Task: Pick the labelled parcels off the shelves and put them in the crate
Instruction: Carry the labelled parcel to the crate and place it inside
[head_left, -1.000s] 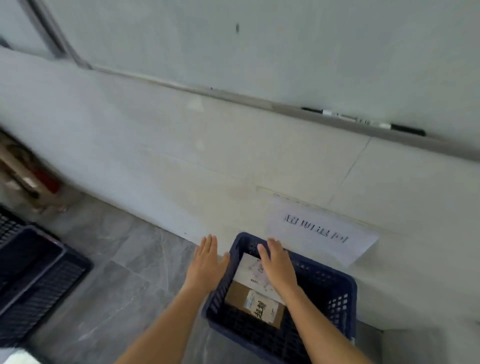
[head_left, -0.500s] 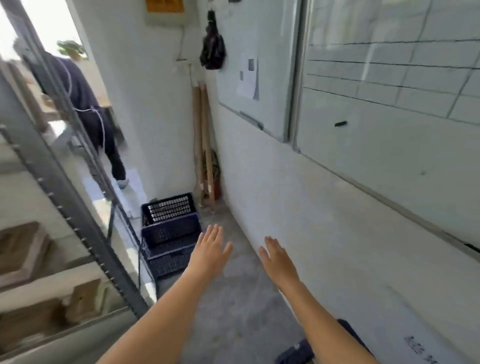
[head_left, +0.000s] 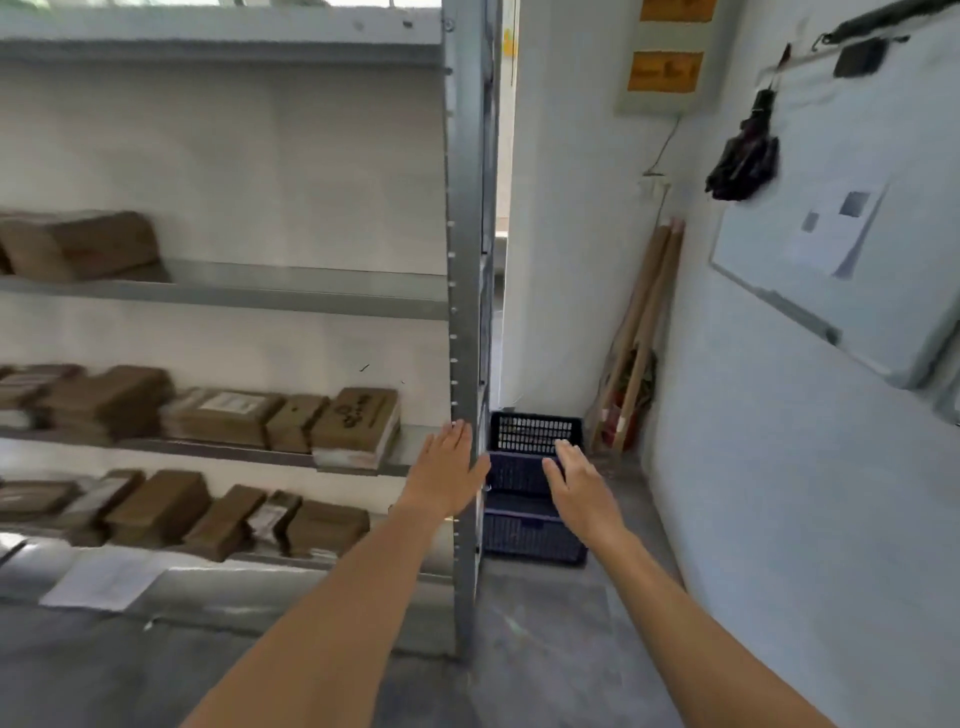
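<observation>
While both hands hang flat and empty, the brown parcels (head_left: 355, 427) lie left of the left hand (head_left: 445, 472), long sides running back into the shelves (head_left: 311, 304). That hand is nearer, so I would expect it to reach. Beyond the right hand (head_left: 575, 482) stand stacked blue crates (head_left: 530, 525).

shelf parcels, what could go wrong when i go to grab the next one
The end parcel on the middle shelf seems to overhang the front edge, so a brush from the left hand might knock it off. The lower parcels lean on each other; pulling one may topple the others. The stacked crates sit on the floor past the post, near the right hand, a possible trip hazard.
</observation>
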